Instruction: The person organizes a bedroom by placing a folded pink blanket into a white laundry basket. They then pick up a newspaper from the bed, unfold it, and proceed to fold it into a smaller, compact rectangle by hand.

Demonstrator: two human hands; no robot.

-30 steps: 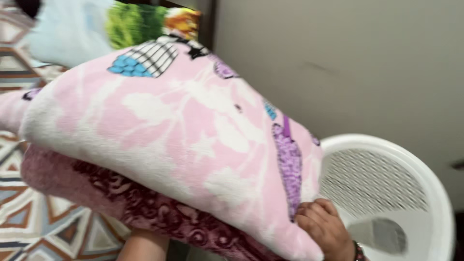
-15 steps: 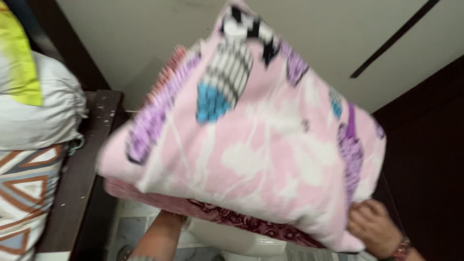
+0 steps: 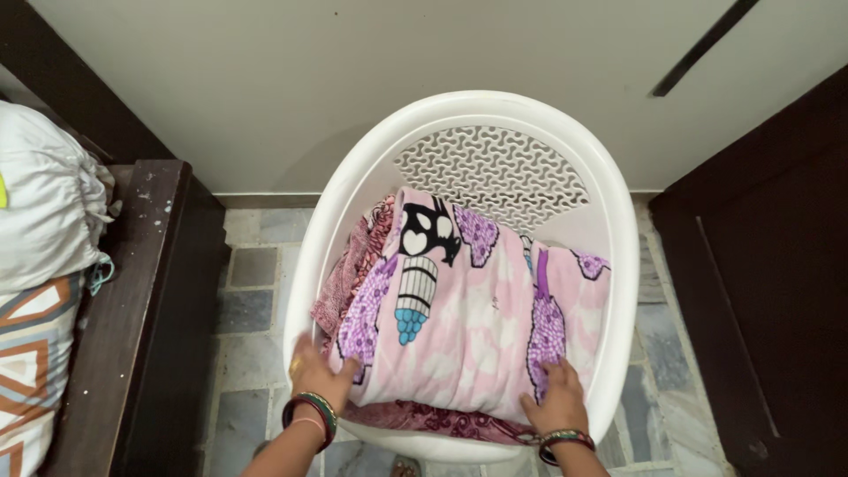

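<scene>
A folded pink blanket (image 3: pixel 468 309) with purple, black and blue prints lies on the seat of a white plastic chair (image 3: pixel 353 177). Under it sits a maroon patterned cloth (image 3: pixel 353 265) that shows at the left side and front edge. My left hand (image 3: pixel 316 375) presses the blanket's front left corner, fingers spread. My right hand (image 3: pixel 555 397) rests flat on its front right corner. Both wrists wear bangles. Neither hand grips the fabric.
A dark wooden bed frame (image 3: pixel 141 309) stands at the left with a white bundle (image 3: pixel 44 203) and a patterned mattress (image 3: pixel 26 353) on it. A dark wooden door (image 3: pixel 768 265) is at the right. Grey stone tiles (image 3: pixel 247 309) cover the floor; a pale wall (image 3: pixel 353 71) is behind.
The blanket stack was held up in both hands before the camera; it has come down onto the chair seat, and my hands now lie on top of its front corners.
</scene>
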